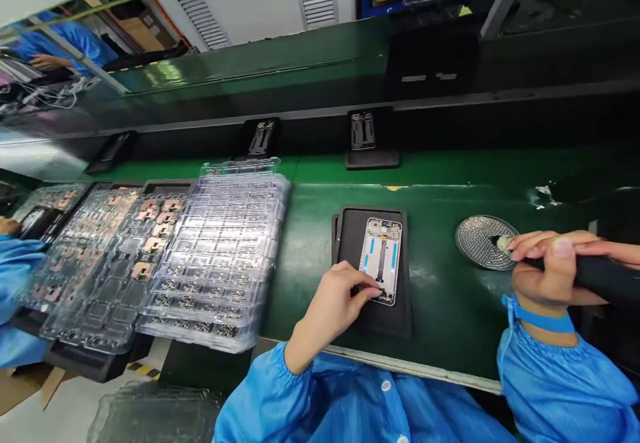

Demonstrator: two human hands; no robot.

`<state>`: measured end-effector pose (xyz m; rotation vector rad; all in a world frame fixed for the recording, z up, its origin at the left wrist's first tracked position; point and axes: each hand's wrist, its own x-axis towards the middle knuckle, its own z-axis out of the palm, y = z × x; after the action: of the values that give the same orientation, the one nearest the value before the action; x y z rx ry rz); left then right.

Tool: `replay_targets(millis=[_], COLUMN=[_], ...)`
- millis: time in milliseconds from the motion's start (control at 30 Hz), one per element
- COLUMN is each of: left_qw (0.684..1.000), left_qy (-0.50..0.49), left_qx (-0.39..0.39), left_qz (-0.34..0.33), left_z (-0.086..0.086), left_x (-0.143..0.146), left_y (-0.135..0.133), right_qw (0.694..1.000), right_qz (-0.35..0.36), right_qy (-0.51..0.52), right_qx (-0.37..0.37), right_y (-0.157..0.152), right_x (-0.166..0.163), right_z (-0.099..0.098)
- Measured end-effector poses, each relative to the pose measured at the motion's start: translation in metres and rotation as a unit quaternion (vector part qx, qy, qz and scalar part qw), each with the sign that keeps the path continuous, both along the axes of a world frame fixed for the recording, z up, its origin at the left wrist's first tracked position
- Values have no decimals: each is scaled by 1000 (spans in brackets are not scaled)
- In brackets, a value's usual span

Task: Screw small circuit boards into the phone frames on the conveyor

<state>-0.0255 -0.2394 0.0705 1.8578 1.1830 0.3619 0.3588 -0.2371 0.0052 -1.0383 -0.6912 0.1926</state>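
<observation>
A phone frame (374,243) with blue strips and a dark central ribbon lies on a black tray (357,229) in front of me. My left hand (340,299) is at its lower end, thumb and fingertips pinched on a small dark part whose kind I cannot make out. My right hand (545,273) is wrapped around a black electric screwdriver (600,277), its pale tip end over a round, dimpled metal dish (483,246). A blue band circles my right wrist. Skin reaching the right edge beside the tool may belong to another hand; I cannot tell.
Clear plastic trays (225,229) of small boards are stacked at left, beside trays of larger circuit boards (100,256). More phone frames (362,131) rest on black trays along the back. A co-worker's blue sleeve (20,276) is at far left. Scraps (546,195) lie at right.
</observation>
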Motion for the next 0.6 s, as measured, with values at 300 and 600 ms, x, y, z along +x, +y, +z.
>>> replay_targets(millis=[300,600], left_qw=[998,982], left_qy=[39,86], left_qx=[25,167], left_qz=[-36,-22], left_z=[-18,-30], left_x=[2,-9], left_y=[-4,-8], right_qw=[995,995], right_qz=[23,3], right_qy=[-93,-100], right_qx=[18,5], right_y=[-8,-8], right_x=[-8,-1], right_z=[9,9])
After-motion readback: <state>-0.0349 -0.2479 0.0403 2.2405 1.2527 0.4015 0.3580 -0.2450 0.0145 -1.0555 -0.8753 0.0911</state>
